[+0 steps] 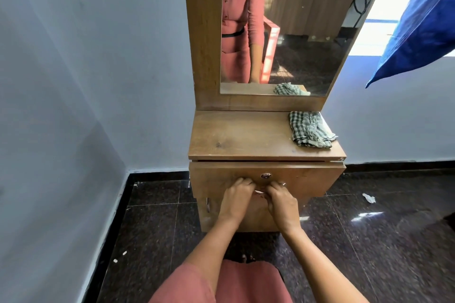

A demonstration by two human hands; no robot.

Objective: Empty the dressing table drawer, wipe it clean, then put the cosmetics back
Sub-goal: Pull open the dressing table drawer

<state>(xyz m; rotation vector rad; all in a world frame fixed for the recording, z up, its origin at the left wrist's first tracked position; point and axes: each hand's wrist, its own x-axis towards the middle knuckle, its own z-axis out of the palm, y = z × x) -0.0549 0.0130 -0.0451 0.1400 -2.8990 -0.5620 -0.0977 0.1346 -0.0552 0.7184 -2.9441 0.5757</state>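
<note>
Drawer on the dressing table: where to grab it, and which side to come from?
Grip the metal handle, centred on the drawer front just below the lock. Come straight from the front with fingers curled round the bar. The rest of the front is a flat panel, and the tabletop overhangs its upper edge. The left hand and right hand both grip it this way.

Brown wooden drawer (307, 177), black-and-white checked cloth (309, 129), blue curtain (423, 24).
</note>
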